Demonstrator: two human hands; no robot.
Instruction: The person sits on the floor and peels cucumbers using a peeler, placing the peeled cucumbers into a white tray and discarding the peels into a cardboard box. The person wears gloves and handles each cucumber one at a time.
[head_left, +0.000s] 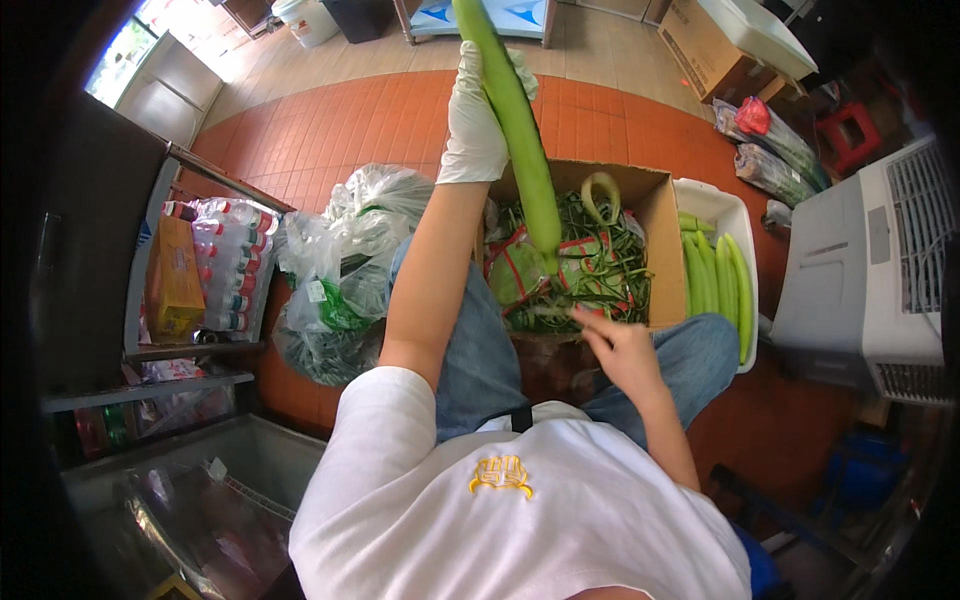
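My left hand (484, 112), in a white glove, grips a long cucumber (525, 150) that slants down over an open cardboard box (670, 247). Most of its visible skin is peeled to pale green, with a dark strip of skin left along one edge. My bare right hand (624, 358) is below the cucumber's lower tip, fingers curled around a small tool (553, 306), blurred, that looks like a peeler. Dark green peel strips (626, 281) lie in the box over red-and-green plastic packaging (517, 270). A curled peel (601, 199) shows above them.
A white plastic tub (752, 259) of peeled cucumbers (720, 274) stands right of the box. Clear plastic bags (337, 262) lie to its left, near a rack with bottles (232, 262). A grey-and-white appliance (840, 262) stands at far right. Wrapped bundles (780, 161) lie on the orange tile floor (322, 112).
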